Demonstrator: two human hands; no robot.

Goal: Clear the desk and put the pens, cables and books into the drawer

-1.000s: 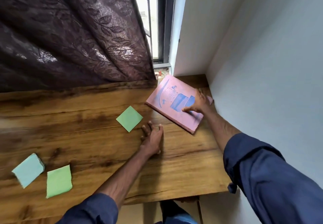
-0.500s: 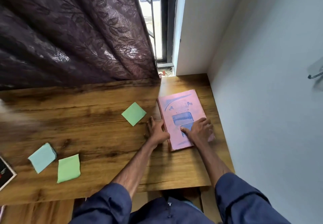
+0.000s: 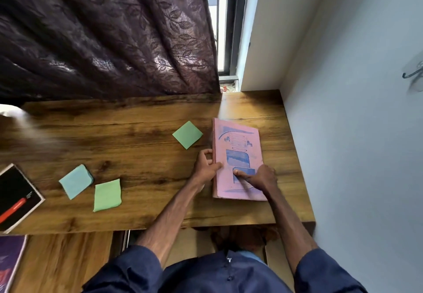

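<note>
1. We look down on a wooden desk [image 3: 137,137] set into a corner, with a dark leaf-patterned curtain [image 3: 103,29] behind it and a pale wall [image 3: 354,132] on the right.
2. By our reckoning the clearing is at an early stage. The pink book [image 3: 238,141] lies flat on the right end of the desk, not yet lifted.
3. At the left edge a black book [image 3: 16,196] lies with a red pen [image 3: 13,207] on it, both waiting. We see no cables.
4. Three sticky notes are on the desk: a green square note [image 3: 187,134] just left of the pink book, and a blue note pad [image 3: 76,181] and a green note [image 3: 107,195] well to the left.
5. We cannot pick out the drawer for certain.
6. The left hand [image 3: 204,166] pinches the pink book's spine edge, with its thumb on the cover and its fingers curled against the side. Its forearm runs back toward a rolled navy sleeve [image 3: 128,267].
7. The right hand [image 3: 261,178] has its thumb laid across the lower cover and its fingers bent over the right edge. We cannot tell whether they hook underneath. That forearm runs down along the book's near corner.
8. We judge this a two-handed grip made ready for lifting.
</note>
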